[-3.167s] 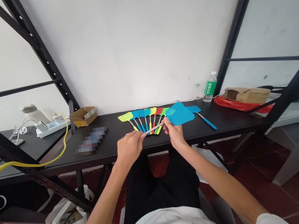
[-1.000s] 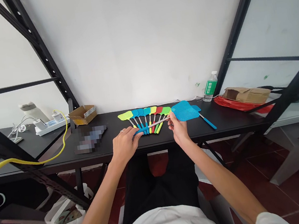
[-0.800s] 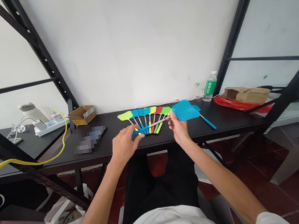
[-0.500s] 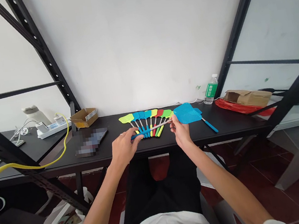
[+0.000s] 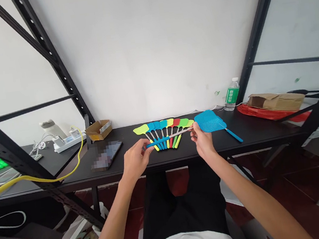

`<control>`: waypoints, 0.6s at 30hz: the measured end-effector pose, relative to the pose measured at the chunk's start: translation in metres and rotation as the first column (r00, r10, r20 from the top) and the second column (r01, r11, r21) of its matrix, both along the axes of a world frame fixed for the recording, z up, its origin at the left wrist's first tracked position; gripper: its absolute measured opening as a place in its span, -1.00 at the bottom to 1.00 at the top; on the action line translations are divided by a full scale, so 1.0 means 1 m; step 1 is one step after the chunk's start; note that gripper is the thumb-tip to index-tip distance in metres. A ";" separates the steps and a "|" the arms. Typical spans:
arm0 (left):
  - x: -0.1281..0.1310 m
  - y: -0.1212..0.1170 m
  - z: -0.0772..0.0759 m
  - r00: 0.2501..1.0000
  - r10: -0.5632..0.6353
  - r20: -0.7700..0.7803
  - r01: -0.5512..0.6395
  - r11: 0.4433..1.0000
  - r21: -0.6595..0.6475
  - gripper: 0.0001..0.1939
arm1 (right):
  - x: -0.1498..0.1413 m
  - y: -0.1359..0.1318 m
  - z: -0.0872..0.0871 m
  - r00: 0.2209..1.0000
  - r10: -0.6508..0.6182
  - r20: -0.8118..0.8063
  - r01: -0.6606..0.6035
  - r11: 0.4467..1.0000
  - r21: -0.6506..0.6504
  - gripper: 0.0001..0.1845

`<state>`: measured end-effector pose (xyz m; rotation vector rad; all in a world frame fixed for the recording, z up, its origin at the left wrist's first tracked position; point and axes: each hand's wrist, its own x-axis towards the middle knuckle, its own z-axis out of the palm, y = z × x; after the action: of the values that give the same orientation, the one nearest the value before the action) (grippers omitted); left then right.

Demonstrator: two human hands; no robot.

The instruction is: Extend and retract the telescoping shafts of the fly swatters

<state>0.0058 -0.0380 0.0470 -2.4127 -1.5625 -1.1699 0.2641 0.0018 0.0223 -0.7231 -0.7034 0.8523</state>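
Over the last seconds the blue fly swatter [image 5: 208, 121] has lengthened between the hands, left hand [image 5: 135, 161] pinching its handle, right hand [image 5: 203, 142] clenched near the head, above the counter [image 5: 252, 132].

Blue fly swatter [image 5: 207, 122], held crosswise above the fanned row.
Mesh head points right, thin metal shaft runs left to a blue handle; it lies nearly level, tilted slightly down leftward.

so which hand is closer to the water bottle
Right. The right hand is below-left of the water bottle; the left hand is far off to its left.
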 end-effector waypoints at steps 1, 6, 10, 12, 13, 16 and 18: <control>0.000 0.000 0.000 1.000 -0.002 0.004 0.002 1.000 0.010 -0.70 | 0.000 0.000 0.000 1.000 0.003 -0.003 -0.003 1.000 0.005 -0.53; -0.002 0.001 -0.002 0.998 0.002 0.070 -0.003 1.000 0.017 -0.59 | -0.001 -0.001 0.000 0.999 0.024 -0.026 -0.024 1.000 0.010 -0.52; -0.004 0.003 -0.002 0.993 -0.063 0.100 0.068 0.996 -0.050 -0.65 | 0.001 -0.001 0.002 0.999 0.012 -0.047 -0.013 1.000 -0.011 -0.51; -0.005 0.003 -0.003 0.994 -0.076 0.080 0.080 0.996 -0.047 -0.69 | 0.002 -0.001 0.003 0.999 0.008 -0.046 -0.009 1.000 -0.016 -0.52; -0.006 0.004 -0.003 0.995 -0.078 0.064 0.081 0.996 -0.037 -0.70 | 0.003 -0.001 0.003 0.999 0.010 -0.043 -0.011 1.000 -0.015 -0.52; -0.008 0.005 -0.004 0.994 -0.102 0.044 0.102 0.995 -0.005 -0.70 | 0.003 -0.001 0.004 0.999 0.018 -0.048 -0.018 1.000 -0.012 -0.52; -0.009 0.005 -0.004 0.990 -0.127 0.061 0.127 0.992 -0.001 -0.70 | 0.003 -0.001 0.004 0.999 0.019 -0.049 -0.019 1.000 -0.016 -0.53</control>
<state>-0.0030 -0.0334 0.0434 -2.5366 -1.4463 -1.2732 0.2672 0.0010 0.0259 -0.7094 -0.6608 0.8914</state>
